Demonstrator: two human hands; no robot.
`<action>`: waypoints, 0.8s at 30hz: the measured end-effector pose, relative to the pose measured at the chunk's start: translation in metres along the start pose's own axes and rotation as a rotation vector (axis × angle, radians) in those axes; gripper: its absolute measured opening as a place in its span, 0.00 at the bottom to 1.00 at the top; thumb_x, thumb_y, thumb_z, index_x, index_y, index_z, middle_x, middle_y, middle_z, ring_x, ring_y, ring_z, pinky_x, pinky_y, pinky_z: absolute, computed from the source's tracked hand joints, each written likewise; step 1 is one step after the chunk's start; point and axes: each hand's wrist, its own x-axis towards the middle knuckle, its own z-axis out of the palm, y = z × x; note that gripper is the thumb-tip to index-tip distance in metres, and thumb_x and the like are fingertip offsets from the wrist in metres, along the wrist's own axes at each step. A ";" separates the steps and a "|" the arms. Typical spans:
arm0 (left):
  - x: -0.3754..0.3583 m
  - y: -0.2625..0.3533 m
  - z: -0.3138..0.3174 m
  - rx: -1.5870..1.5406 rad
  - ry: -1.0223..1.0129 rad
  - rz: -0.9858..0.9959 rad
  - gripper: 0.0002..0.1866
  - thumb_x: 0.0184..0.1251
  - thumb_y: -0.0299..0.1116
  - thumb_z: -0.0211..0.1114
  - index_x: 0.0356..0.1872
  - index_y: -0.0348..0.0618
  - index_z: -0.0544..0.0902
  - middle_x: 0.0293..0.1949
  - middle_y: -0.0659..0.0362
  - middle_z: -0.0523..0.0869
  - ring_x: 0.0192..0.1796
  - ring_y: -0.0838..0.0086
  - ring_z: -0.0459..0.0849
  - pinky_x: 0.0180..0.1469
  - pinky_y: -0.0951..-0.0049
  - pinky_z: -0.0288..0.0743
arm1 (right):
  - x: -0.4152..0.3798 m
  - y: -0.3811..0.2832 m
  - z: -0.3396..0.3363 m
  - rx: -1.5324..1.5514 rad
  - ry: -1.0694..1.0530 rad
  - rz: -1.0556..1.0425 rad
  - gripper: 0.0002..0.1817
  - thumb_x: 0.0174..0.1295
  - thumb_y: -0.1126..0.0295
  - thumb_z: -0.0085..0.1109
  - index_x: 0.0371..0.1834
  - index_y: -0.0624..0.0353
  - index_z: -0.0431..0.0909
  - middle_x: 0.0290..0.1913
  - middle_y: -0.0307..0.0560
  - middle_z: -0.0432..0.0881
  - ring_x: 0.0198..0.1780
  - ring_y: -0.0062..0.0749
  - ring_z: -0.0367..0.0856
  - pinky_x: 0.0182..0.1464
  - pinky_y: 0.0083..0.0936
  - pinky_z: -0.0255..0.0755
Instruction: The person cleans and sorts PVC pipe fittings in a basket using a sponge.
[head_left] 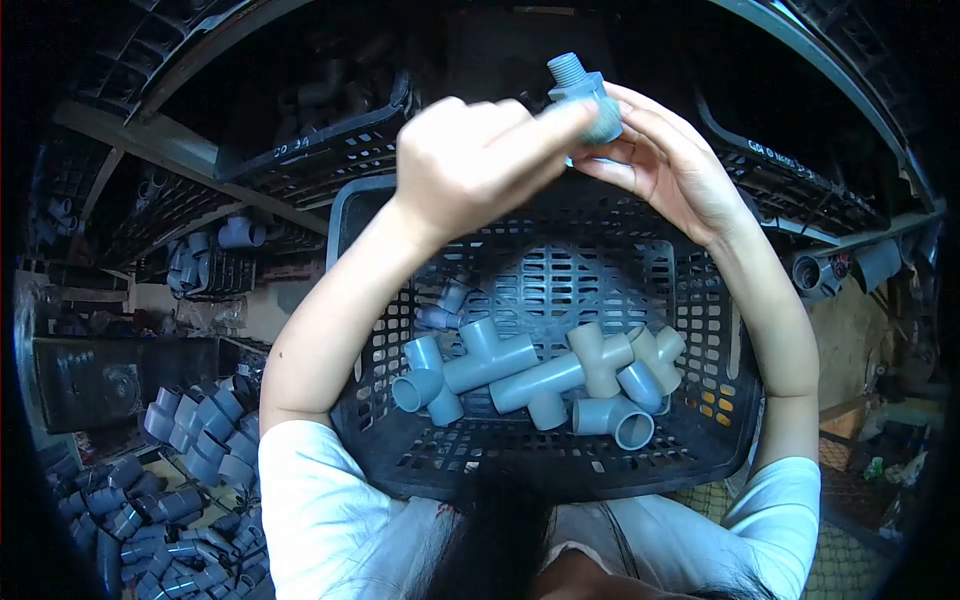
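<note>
Above the far rim of a black plastic crate, my right hand grips a grey threaded pipe fitting, its threaded end pointing up. My left hand, slightly blurred, is closed against the front of the same fitting; its fingers press a small greenish pad or cloth onto the fitting's surface. Inside the crate lie several grey pipe fittings, among them a tee, a long tee and an elbow.
Piles of grey fittings lie on the floor at lower left. Black crates on metal racks stand at the upper left, with more racks at the upper right. Large grey fittings sit at far right.
</note>
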 end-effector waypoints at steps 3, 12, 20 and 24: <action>0.005 0.010 -0.001 -0.008 -0.032 0.079 0.28 0.52 0.29 0.79 0.59 0.52 0.89 0.21 0.67 0.81 0.22 0.78 0.78 0.25 0.77 0.68 | -0.002 0.002 0.004 -0.001 0.047 0.003 0.24 0.80 0.60 0.54 0.72 0.63 0.72 0.61 0.60 0.81 0.60 0.43 0.87 0.65 0.41 0.84; 0.004 0.010 -0.004 -0.003 -0.043 0.106 0.25 0.55 0.29 0.79 0.58 0.53 0.90 0.21 0.67 0.80 0.22 0.78 0.78 0.25 0.75 0.67 | 0.000 0.002 -0.001 0.139 -0.048 0.050 0.21 0.82 0.62 0.49 0.66 0.68 0.75 0.58 0.59 0.82 0.58 0.41 0.88 0.62 0.37 0.86; 0.001 0.003 -0.001 0.016 -0.057 0.071 0.30 0.51 0.30 0.80 0.60 0.53 0.89 0.21 0.67 0.80 0.22 0.79 0.79 0.25 0.77 0.66 | 0.000 0.001 -0.002 0.121 -0.037 0.031 0.24 0.83 0.61 0.49 0.72 0.67 0.71 0.61 0.58 0.81 0.60 0.40 0.87 0.61 0.35 0.87; 0.009 0.002 -0.003 0.043 -0.019 0.110 0.28 0.51 0.30 0.79 0.58 0.53 0.90 0.21 0.68 0.80 0.21 0.80 0.78 0.24 0.76 0.66 | 0.000 0.004 -0.003 0.038 0.034 0.030 0.24 0.82 0.58 0.50 0.72 0.63 0.72 0.61 0.58 0.81 0.59 0.37 0.87 0.59 0.33 0.87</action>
